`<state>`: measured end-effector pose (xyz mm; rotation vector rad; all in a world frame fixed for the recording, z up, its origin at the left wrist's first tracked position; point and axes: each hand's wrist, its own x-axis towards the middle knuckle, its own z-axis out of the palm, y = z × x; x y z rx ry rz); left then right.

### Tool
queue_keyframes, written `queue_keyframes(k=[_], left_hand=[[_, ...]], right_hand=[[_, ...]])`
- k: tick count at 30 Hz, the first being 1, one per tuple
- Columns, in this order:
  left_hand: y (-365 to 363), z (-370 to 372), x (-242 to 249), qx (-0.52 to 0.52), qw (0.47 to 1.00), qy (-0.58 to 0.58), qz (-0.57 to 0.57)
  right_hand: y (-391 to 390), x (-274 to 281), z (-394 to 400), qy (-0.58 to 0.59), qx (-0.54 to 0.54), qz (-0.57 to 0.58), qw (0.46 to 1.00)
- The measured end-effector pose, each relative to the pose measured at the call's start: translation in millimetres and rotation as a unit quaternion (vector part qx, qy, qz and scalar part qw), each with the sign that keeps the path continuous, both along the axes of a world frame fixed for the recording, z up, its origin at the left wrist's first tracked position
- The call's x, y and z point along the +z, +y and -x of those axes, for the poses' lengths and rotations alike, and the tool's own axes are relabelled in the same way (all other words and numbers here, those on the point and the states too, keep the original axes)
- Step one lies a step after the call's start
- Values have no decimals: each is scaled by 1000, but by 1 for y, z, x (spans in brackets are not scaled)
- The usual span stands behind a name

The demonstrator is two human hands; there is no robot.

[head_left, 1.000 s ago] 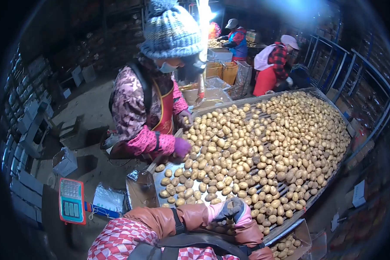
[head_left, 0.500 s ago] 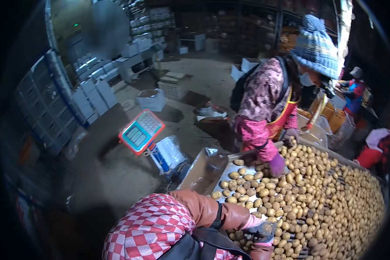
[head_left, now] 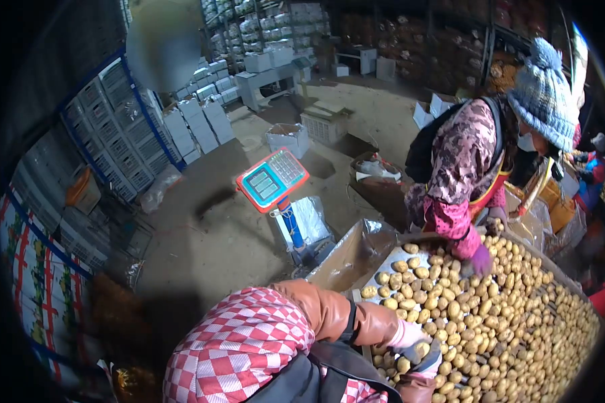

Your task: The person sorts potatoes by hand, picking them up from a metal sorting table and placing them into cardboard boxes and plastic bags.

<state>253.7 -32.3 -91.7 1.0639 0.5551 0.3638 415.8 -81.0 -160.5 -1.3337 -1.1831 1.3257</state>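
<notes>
My left hand (head_left: 406, 340), in a grey glove with a pink cuff below a brown sleeve, reaches over the near left part of a sorting table heaped with potatoes (head_left: 511, 316). Its fingers are closed on a potato (head_left: 422, 349). Close against it is my right hand (head_left: 429, 357), in a dark glove with a pink cuff, coming up from the bottom edge. Its fingers are mostly hidden, so its grip cannot be made out. Another potato (head_left: 403, 365) lies just below the two hands.
Across the table a co-worker (head_left: 460, 161) in a knit hat reaches a purple-gloved hand (head_left: 478, 260) into the potatoes. An open cardboard box (head_left: 353, 255) adjoins the table's left end. Beyond it stand a scale (head_left: 273, 180), stacked crates (head_left: 117, 121) and white cartons (head_left: 198, 124).
My view has swung left, so the surroundings sit farther right. My hands have come close together around the potato. The co-worker's purple-gloved hand is still among the potatoes.
</notes>
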Motion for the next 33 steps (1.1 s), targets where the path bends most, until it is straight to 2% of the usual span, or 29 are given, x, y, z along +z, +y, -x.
queue_keyframes(k=[3, 4, 6, 8, 9, 10, 11, 13, 15, 16, 17, 18, 20, 21, 22, 23, 24, 25, 26, 27, 28, 29, 30, 31, 32, 33], left_hand=[[-2, 16, 5, -5, 997, -57, 51], [-5, 20, 7, -19, 993, -76, 83], [-9, 18, 13, -58, 978, -100, 171], [-8, 6, 16, -88, 964, -87, 235], [-10, 1, 6, -76, 978, -78, 177], [-5, 10, 4, -52, 990, -71, 106], [-4, 17, 14, -66, 982, -72, 160], [-3, 11, 35, -55, 972, -55, 223], [8, -4, 27, -51, 970, -43, 233], [8, -7, 21, -60, 967, -47, 241], [5, -7, 26, -70, 967, -45, 242], [0, -9, 36, -65, 972, -24, 223], [-3, -15, 40, -71, 972, 3, 222], [-4, -18, 36, -80, 975, -2, 207], [-5, -24, 34, -91, 977, -6, 194], [-11, -35, 32, -95, 972, -62, 206], [-15, -40, 37, -139, 974, -52, 170], [-16, -41, 31, -171, 974, 5, 145], [-20, -44, 35, -207, 970, 61, 116], [-23, -46, 39, -262, 962, 77, 17], [-18, -53, 26, -263, 963, 41, -38], [-10, -53, 19, -244, 967, 53, -43], [-5, -54, 13, -220, 972, 64, -53], [-9, -56, 5, -214, 941, 112, -237], [-17, -57, 5, -197, 876, 150, -415], [-22, -52, 8, -298, 793, 201, -491]], right_hand=[[-17, 14, -7, -58, -10, -37, 998], [-38, 21, -16, -128, -13, -64, 990], [-96, 59, -32, -331, -11, -99, 939], [-134, 93, -32, -342, -50, -52, 937], [-101, 69, -30, -85, -164, -62, 981], [-70, 45, -27, 176, -269, -114, 940], [-59, 51, -55, 343, -269, -101, 894], [-67, 71, -142, 523, -181, -99, 827], [-92, 96, -214, 511, -223, -130, 820], [-112, 116, -220, 299, -501, -119, 803], [-126, 106, -227, 298, -509, -122, 798], [-142, 83, -239, 397, -480, -162, 765], [-143, 51, -200, 551, -273, -236, 753], [-143, 35, -180, 608, -165, -241, 738], [-127, 32, -136, 585, -39, -281, 759], [-126, 35, -103, 544, -130, -234, 795], [-125, 39, -70, 495, -215, -171, 824], [-124, 42, -37, 447, -286, -99, 842], [-122, 48, -28, 488, -295, -58, 820], [-124, 50, -23, 529, -304, -20, 792], [-130, 53, -19, 572, -314, 23, 757], [-139, 52, -18, 572, -344, -7, 744], [-147, 29, -22, 622, -320, -45, 713], [-157, 23, -22, 613, -357, -50, 703], [-165, 22, -22, 604, -392, -53, 692], [-172, 21, -20, 592, -420, -76, 683]])
